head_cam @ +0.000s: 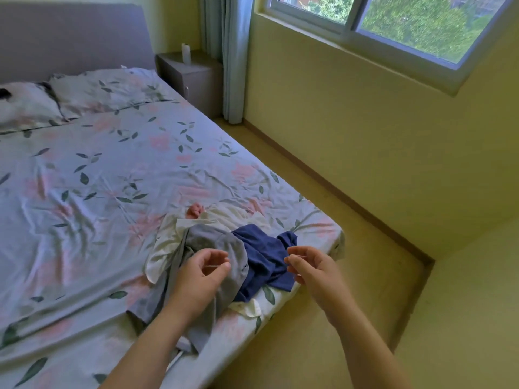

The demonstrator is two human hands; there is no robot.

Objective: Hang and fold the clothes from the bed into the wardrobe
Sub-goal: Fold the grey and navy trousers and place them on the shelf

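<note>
A small heap of clothes lies at the near right corner of the bed (92,175). A grey garment (213,242) is on top at the left, a dark blue garment (264,254) lies beside it on the right, and a white garment (224,214) with a pink print sits underneath. My left hand (202,273) hovers over the grey garment with fingers curled and apart, holding nothing. My right hand (311,268) hovers over the edge of the blue garment, fingers loosely curled, also holding nothing. No wardrobe is in view.
Two pillows (92,91) lie at the head of the bed against a grey headboard (73,37). A bedside cabinet (193,77) with a white bottle stands by the curtain (230,57). A strip of floor (331,304) runs between bed and wall under the window (407,21).
</note>
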